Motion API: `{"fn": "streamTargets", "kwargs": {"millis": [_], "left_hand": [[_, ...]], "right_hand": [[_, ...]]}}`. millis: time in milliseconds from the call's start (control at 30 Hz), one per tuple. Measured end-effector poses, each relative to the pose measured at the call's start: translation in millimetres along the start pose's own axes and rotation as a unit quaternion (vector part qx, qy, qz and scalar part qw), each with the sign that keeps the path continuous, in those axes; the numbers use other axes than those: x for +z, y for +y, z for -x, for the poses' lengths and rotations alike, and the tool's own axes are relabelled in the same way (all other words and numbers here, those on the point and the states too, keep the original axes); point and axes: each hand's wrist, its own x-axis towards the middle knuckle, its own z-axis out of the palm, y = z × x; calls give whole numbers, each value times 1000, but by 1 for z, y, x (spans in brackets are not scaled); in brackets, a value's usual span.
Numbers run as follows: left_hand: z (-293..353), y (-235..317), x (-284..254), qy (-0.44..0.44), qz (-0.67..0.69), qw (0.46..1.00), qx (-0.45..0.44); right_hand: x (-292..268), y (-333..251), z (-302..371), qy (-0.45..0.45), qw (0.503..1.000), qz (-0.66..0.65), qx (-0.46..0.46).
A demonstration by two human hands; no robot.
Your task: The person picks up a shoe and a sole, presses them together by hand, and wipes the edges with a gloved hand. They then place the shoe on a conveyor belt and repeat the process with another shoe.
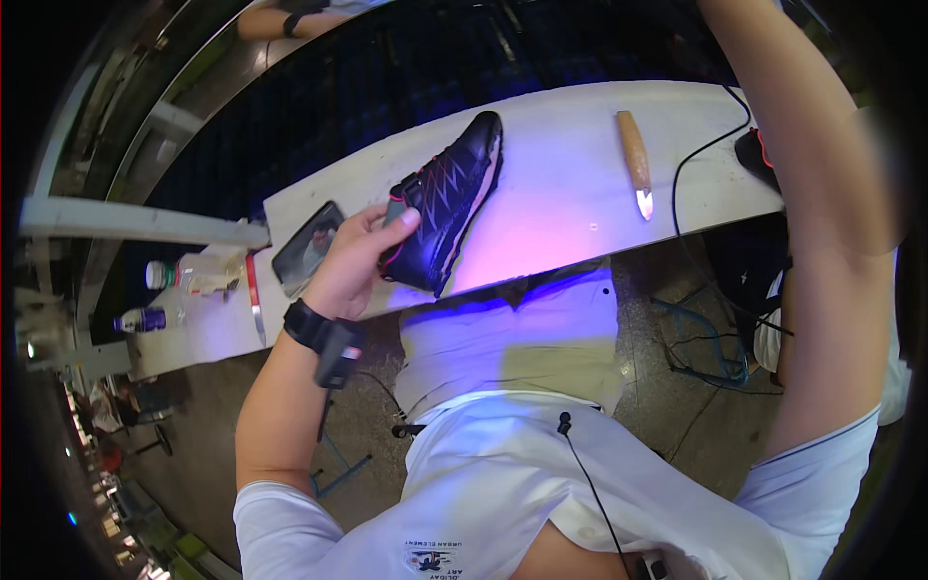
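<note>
A black athletic shoe (449,193) with pink-red lacing lines lies across the pale bench, toe pointing away. My left hand (360,253) grips it at the heel and collar, thumb over the opening's edge and the other fingers partly hidden. To the right rests a tool with a wooden handle and a short metal blade (633,159), untouched. My right arm (822,155) stretches up past the top edge, so its hand is out of view. Part of another dark shoe (755,155) with red trim shows behind that arm.
Left of the shoe sit a phone (307,249), a slim red-and-silver tool (256,302), a clear green-capped bottle (205,274) and a small purple-labelled bottle (142,320). A black cable (681,184) crosses the bench (556,126) on the right. Another person's arm (266,21) appears far left.
</note>
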Motion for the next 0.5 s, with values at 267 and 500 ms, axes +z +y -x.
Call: {"fn": "streamTargets", "kwargs": {"millis": [267,500], "left_hand": [[-5,-19,-16,94,-332,909,235],[-61,42,57,13,-520,832,193]], "right_hand": [[-148,-89,152,111,980,-161,-40],[-161,-129,241,51,973,-97,203]]}}
